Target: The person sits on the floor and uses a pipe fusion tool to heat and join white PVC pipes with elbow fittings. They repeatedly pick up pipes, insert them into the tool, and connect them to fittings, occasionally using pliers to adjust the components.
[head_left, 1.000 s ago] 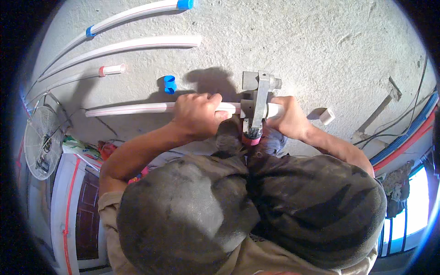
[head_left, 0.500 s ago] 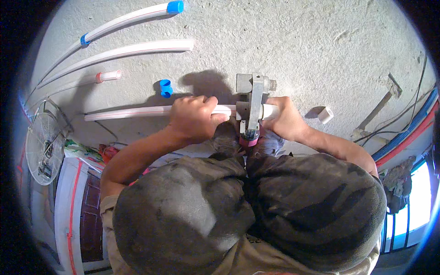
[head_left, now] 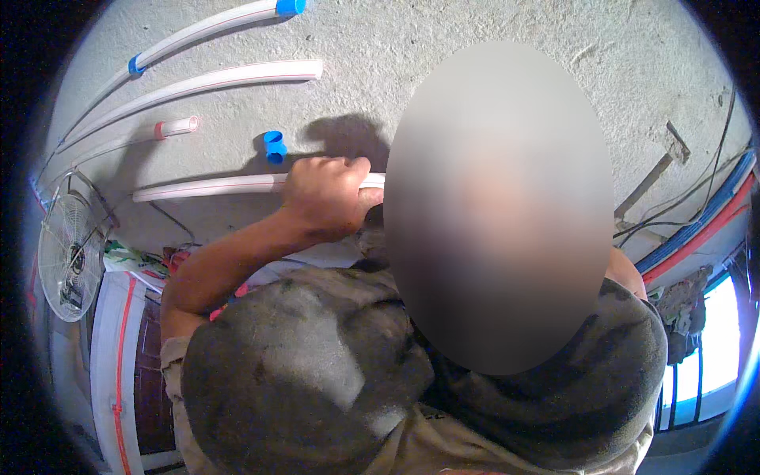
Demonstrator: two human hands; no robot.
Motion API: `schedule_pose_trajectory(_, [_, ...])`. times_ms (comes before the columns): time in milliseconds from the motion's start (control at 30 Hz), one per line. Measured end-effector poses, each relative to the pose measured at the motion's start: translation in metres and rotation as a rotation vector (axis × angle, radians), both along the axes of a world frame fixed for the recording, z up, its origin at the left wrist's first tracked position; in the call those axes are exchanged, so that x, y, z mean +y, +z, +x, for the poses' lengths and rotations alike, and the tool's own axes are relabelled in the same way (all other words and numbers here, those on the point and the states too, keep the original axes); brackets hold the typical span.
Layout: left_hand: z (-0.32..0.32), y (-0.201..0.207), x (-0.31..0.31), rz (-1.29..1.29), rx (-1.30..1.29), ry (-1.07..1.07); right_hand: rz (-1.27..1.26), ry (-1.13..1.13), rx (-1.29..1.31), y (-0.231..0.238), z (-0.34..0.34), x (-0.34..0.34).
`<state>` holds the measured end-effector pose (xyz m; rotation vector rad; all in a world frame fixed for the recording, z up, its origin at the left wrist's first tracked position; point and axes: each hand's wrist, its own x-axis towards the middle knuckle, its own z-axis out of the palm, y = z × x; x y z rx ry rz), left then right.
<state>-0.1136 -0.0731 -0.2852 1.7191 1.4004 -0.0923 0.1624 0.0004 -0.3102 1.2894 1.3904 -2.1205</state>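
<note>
My left hand (head_left: 326, 196) is closed round a white plastic pipe (head_left: 214, 188) with a thin red stripe, which lies crosswise in front of my knees. The pipe's free end points left; its right part runs into a large blurred oval. My right hand and whatever it touches are hidden by that blur, and only a bit of the right arm (head_left: 627, 271) shows beyond its edge. Just past the pipe, near my left hand, a small blue tee-shaped pipe fitting (head_left: 275, 147) rests on the rough grey floor.
Farther left lie a white pipe with blue fittings (head_left: 218, 32), another white pipe (head_left: 229, 77) and a thinner one with a red collar (head_left: 161, 131). A wire-caged fan (head_left: 71, 257) stands at the left. Blue and red lines (head_left: 701, 226) and dark cables run along the right.
The view has shifted slightly, so the floor things sit a little farther left and up. My left hand still grips the pipe. A blur now covers the clamp-like grey tool and my right hand.
</note>
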Motion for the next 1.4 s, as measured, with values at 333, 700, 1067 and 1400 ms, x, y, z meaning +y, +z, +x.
schedule_pose_trajectory(333, [0.01,0.015,0.015,-0.033,0.001,-0.006,0.027,0.016,-0.033,0.006,0.005,0.005])
schedule_pose_trajectory(700, [0.023,0.035,0.005,-0.114,0.142,-0.002,0.175,-0.038,0.043,-0.001,0.017,-0.014])
schedule_pose_trajectory(1067, [0.026,0.04,-0.016,0.012,0.218,-0.023,0.219,0.009,0.048,-0.005,0.014,-0.016])
schedule_pose_trajectory(1400, [0.023,0.015,-0.028,0.006,0.291,0.016,0.255,-0.009,0.067,0.01,0.003,-0.021])
